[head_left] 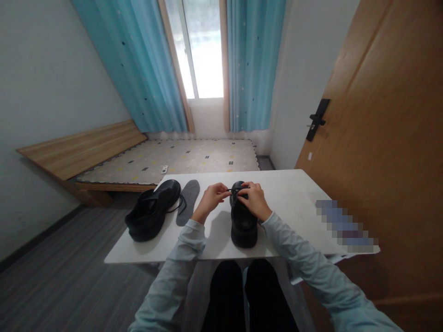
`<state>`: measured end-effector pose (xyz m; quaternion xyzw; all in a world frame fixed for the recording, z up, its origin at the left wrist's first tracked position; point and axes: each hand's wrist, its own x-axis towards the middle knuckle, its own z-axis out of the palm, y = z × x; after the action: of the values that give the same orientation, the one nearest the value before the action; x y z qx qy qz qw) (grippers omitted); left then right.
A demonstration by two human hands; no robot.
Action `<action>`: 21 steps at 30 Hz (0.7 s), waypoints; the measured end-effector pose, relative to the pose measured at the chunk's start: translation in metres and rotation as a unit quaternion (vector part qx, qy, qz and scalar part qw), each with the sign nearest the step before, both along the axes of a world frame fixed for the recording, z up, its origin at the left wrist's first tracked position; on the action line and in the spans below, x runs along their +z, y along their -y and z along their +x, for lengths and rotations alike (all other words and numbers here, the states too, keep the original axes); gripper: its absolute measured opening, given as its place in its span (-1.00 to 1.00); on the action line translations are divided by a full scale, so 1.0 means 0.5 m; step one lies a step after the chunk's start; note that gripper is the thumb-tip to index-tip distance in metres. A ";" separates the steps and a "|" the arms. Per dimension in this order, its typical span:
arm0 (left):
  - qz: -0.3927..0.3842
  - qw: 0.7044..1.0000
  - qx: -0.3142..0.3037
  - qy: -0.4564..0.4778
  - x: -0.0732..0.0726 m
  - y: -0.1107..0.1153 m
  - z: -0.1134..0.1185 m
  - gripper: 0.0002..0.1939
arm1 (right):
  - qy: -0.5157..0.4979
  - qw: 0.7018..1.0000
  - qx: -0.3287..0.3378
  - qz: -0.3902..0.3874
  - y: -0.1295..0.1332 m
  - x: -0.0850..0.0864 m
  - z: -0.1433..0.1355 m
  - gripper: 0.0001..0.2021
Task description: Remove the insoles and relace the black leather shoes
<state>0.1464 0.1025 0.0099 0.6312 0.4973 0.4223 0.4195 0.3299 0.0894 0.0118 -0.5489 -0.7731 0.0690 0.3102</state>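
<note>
A black lace-up shoe (244,230) stands upright on the white table (287,212), its heel toward me and its toe pointing away. Over the front of this shoe, my left hand (213,199) pinches a black shoelace (230,190) from the left side. My right hand (255,199) is closed at the lacing on the other side, its fingertips on the lace; the exact grip is small to see. The matching black shoe (148,214) rests to the left, with a loose lace trailing from it. Between the two shoes lies a grey insole (188,203).
A blurred-out bluish item (346,226) lies near the table's right edge. Behind the table is a bed (207,157) with a small white remote-like object (164,169) on it. A wooden door (387,115) stands close on the right. My knees are under the table's front edge.
</note>
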 end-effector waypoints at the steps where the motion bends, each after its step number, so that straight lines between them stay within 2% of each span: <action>1: 0.000 1.000 0.013 0.003 -0.002 0.000 0.003 -0.69 | -0.003 1.000 0.000 0.002 0.000 0.001 0.000 -0.88; 8: -0.038 0.994 0.029 0.096 -0.010 0.012 0.021 -0.61 | -0.007 1.000 -0.001 0.011 0.002 0.005 -0.002 -0.90; 11: -0.042 0.993 0.031 0.107 -0.012 0.017 0.024 -0.63 | -0.008 1.000 -0.001 0.016 0.003 0.007 -0.003 -0.91; 16: -0.039 0.998 0.047 0.030 -0.010 0.020 0.024 -0.72 | 0.013 0.999 -0.003 0.034 0.007 0.014 -0.003 -0.91; 21: -0.005 0.996 0.045 -0.071 0.009 0.028 0.023 -0.75 | 0.034 0.998 0.010 0.043 0.007 0.021 -0.001 -0.92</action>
<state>0.1578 0.0887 0.0142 0.6342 0.5559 0.3926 0.3669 0.3292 0.0858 0.0222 -0.5292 -0.7910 0.0203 0.3063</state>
